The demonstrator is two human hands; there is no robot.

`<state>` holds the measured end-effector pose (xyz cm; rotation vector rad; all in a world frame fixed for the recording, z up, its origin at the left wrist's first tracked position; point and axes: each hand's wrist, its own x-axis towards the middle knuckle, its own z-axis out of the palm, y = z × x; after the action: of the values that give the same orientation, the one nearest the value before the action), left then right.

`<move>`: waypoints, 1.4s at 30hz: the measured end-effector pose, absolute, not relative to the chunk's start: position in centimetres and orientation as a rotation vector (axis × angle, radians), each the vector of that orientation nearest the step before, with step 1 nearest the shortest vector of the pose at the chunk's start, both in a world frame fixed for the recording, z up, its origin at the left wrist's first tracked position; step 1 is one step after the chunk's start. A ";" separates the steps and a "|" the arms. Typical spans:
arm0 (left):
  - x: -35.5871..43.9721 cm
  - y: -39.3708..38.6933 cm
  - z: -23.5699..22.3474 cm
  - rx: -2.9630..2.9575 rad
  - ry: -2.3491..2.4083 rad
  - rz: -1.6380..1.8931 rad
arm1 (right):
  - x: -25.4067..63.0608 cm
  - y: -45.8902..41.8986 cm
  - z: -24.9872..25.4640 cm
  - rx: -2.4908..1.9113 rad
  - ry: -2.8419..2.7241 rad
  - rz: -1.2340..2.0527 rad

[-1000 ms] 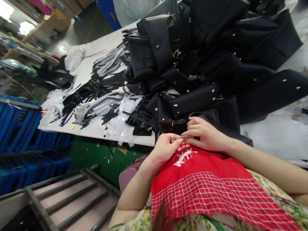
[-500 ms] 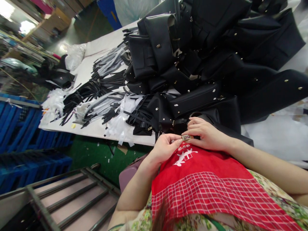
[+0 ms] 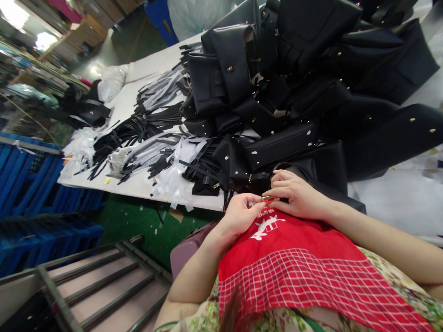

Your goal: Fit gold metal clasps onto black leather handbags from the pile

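A small gold metal buckle (image 3: 268,199) is pinched between both hands, close in front of the red apron (image 3: 311,258). My left hand (image 3: 242,212) grips its left end between thumb and forefinger. From the other side my right hand (image 3: 294,193) holds it with the fingertips, its remaining fingers curled. A black strap runs behind the fingers toward a black bag (image 3: 328,166) lying just beyond the hands. Whether the buckle is joined to that strap is hidden by the fingers.
Black bags with gold fittings (image 3: 238,69) are heaped over the white table (image 3: 145,64). Bundles of black straps (image 3: 138,127) and white plastic wrap (image 3: 180,166) lie to the left. A metal rack (image 3: 104,281) stands below left, near blue pallets (image 3: 27,180).
The buckle has tilted between my fingers, so its broad gold face now shows as a thin edge with red beneath. Both hands stay in nearly the same place.
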<state>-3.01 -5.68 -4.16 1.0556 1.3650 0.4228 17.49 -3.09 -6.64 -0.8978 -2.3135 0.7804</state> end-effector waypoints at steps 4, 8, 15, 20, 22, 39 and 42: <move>-2.9 -5.8 -4.5 1.099 1.399 0.458 | 17.5 -3.0 -6.8 -0.908 -2.310 0.787; -3.2 -5.5 -4.6 1.130 1.273 0.486 | 17.4 -2.9 -6.8 -0.879 -2.332 0.857; -3.1 -5.0 -5.1 1.331 1.273 0.364 | 17.3 -3.2 -6.3 -0.867 -2.311 0.962; -2.9 -5.2 -5.6 1.291 1.307 0.339 | 17.3 -3.7 -5.9 -0.885 -2.199 0.819; -2.8 -5.2 -5.4 1.264 1.303 0.340 | 17.3 -4.0 -5.8 -0.821 -2.195 0.754; -2.6 -5.6 -3.1 1.357 1.359 0.391 | 16.5 -4.9 -4.6 -0.695 -2.333 0.563; -2.5 -5.8 -2.8 1.385 1.360 0.403 | 16.3 -4.9 -4.4 -0.731 -2.395 0.531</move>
<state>-2.52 -5.78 -2.84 1.3851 1.3599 0.4031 16.35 -4.94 -4.40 -0.7314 -2.3954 0.5311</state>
